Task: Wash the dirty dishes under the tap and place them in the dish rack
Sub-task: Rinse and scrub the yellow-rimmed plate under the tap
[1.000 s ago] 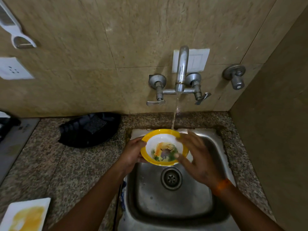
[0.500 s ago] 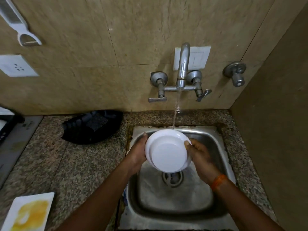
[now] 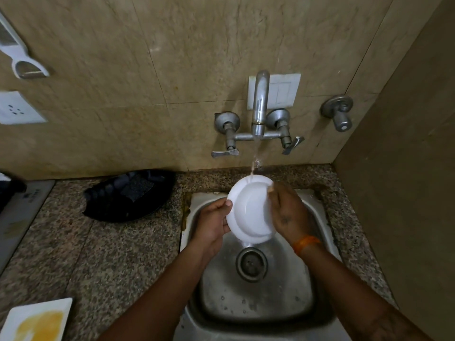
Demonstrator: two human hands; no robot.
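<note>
A small plate (image 3: 248, 210) is held over the steel sink (image 3: 256, 299), its white underside facing me and its top edge under the running stream from the tap (image 3: 259, 104). My left hand (image 3: 213, 223) grips the plate's left rim, thumb on the back. My right hand (image 3: 286, 212) lies flat against the plate's right side, fingers straight and pointing up. Water runs off the plate's lower edge toward the drain (image 3: 251, 264). The plate's front face is hidden.
A black dish rack (image 3: 128, 195) lies on the granite counter left of the sink. A white square plate (image 3: 37, 321) with yellow residue sits at the bottom left. A stovetop edge (image 3: 17, 212) is at far left. A side wall closes off the right.
The plate was flipped from its yellow-rimmed dirty face to its white back, then raised to the stream. My right hand slid from its rim onto its back.
</note>
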